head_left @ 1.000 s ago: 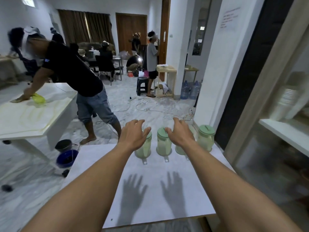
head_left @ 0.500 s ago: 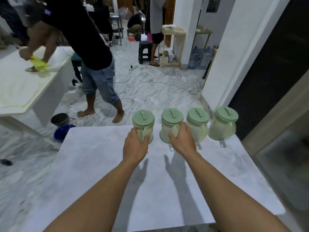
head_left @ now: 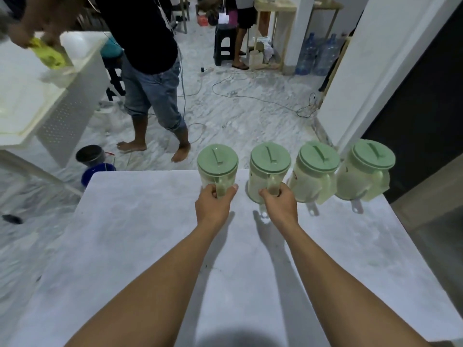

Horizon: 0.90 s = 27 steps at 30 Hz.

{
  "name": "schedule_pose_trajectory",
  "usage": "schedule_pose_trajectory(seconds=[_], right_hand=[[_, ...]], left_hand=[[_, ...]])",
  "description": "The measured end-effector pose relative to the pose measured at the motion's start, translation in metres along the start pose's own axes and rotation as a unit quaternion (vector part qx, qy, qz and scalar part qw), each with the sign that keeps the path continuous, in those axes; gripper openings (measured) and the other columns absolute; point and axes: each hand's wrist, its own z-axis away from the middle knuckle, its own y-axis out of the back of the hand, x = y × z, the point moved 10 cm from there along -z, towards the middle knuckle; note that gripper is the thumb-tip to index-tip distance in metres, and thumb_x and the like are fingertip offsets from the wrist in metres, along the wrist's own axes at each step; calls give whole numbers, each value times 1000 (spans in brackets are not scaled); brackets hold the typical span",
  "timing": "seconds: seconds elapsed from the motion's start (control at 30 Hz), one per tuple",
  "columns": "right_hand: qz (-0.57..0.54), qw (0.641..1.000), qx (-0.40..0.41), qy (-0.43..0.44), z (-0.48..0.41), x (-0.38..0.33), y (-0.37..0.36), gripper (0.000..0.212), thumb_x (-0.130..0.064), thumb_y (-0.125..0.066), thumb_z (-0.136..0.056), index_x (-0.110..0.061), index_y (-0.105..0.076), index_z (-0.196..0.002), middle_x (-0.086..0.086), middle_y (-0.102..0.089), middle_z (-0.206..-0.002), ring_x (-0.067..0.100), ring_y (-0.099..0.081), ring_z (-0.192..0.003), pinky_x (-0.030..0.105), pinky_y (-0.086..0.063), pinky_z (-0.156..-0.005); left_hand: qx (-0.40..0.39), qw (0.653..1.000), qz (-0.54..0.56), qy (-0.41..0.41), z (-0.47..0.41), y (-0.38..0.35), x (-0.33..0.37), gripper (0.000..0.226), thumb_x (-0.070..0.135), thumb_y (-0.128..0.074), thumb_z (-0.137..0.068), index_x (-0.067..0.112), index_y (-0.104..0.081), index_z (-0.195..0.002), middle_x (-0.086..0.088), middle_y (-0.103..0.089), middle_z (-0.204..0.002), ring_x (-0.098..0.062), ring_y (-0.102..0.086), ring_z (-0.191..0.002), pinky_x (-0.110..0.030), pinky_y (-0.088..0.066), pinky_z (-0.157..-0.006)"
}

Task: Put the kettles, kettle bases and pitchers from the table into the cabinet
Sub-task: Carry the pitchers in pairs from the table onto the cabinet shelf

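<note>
Several pale green plastic pitchers with green lids stand in a row along the far edge of the white marbled table. My left hand is closed around the handle of the leftmost pitcher. My right hand grips the handle of the second pitcher. Two more pitchers, a third pitcher and the rightmost pitcher, stand untouched to the right, handles facing me. All pitchers are upright on the table.
A person in a black shirt and jeans stands just beyond the table, wiping another white table at left. A black pot and blue bucket sit on the floor. Cables cross the floor. A dark doorway lies right.
My hands dropped from above the lids onto the handles of the two left pitchers and closed on them. My view tilted down toward the table.
</note>
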Motion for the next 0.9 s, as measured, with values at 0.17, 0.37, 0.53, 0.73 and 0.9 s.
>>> schedule_pose_trajectory(seconds=[0.17, 0.37, 0.53, 0.73, 0.9], right_hand=[[-25, 999, 31, -2, -4, 6, -7, 18, -32, -64, -95, -16, -65, -101, 5, -72, -94, 24, -66, -87, 34, -50, -78], [-35, 999, 36, -3, 7, -9, -4, 16, -23, -60, -91, -8, -63, -87, 15, -70, -79, 32, -65, -75, 37, -49, -66], [-46, 997, 51, 19, 34, -55, 9, 19, -20, -60, -89, -2, -63, -83, 20, -70, -78, 28, -62, -66, 34, -46, -60], [-64, 990, 106, 66, 84, -136, 49, 22, -22, -61, -86, -8, -54, -72, 9, -56, -63, 22, -50, -58, 31, -39, -56], [-78, 975, 193, 77, 148, -180, 94, 18, -18, -60, -86, -11, -56, -69, 8, -57, -61, 22, -51, -57, 32, -40, -57]], left_hand=[[10, 1000, -1, -28, -12, 3, -1, 33, 44, -55, -98, 11, -60, -101, -8, -69, -100, -27, -62, -94, -38, -50, -80], [32, 998, 9, -47, -9, 32, 19, 33, 38, -49, -102, 7, -58, -100, -10, -68, -94, -25, -62, -87, -31, -40, -69], [48, 994, 12, -95, -1, 74, 67, 28, 34, -51, -100, 7, -58, -94, -10, -67, -86, -23, -61, -78, -26, -38, -57], [34, 985, 35, -165, 20, 120, 147, 27, 35, -52, -98, 10, -60, -91, -6, -67, -79, -20, -63, -73, -28, -37, -55], [-23, 971, 75, -224, 46, 144, 193, 34, 37, -54, -96, 6, -61, -85, -11, -66, -77, -29, -64, -74, -35, -44, -61]])
